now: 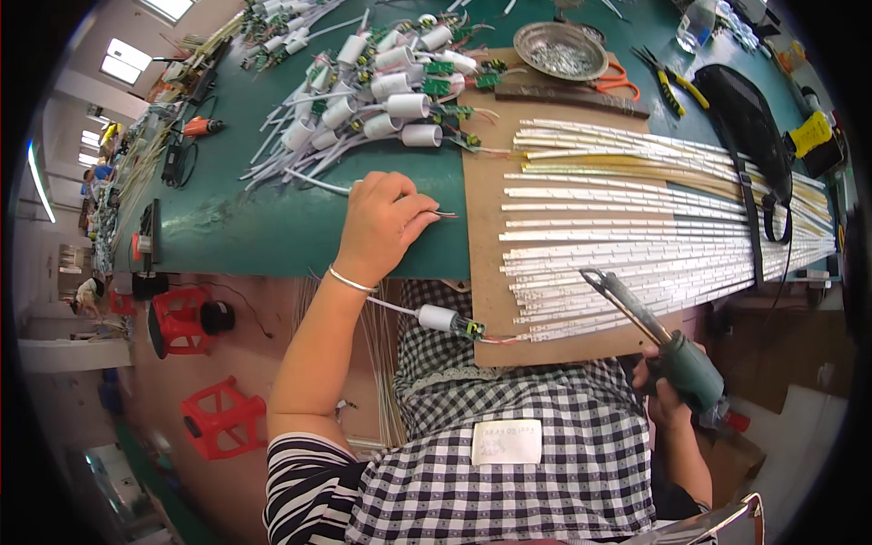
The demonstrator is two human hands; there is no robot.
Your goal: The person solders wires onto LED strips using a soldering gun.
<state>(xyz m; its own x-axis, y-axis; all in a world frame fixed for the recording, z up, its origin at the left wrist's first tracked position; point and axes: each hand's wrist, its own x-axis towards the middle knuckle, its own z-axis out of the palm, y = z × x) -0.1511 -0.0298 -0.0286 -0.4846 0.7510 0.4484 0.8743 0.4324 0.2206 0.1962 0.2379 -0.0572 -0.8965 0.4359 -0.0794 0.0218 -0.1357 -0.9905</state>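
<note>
My left hand (386,218) is closed in a pinch over the green table, with the thin bare-ended wires (443,214) of a white cable poking out past its fingertips. In my right hand (668,395) is a soldering iron (692,374) with a dark green handle; its bent tip hangs over the white LED strips (590,236). Those strips lie side by side on a brown board (487,263). At the near end of one strip, a white cylindrical housing with a small circuit board (438,317) is joined by thin wires, and its white cable runs behind my left wrist.
Beyond my left hand lies a heap of white housings with green circuit boards (391,86). A metal bowl (560,51), orange-handled scissors (618,82), yellow-handled pliers (668,82) and a black mesh bag (745,118) sit farther back. Red stools (222,416) stand on the floor at left.
</note>
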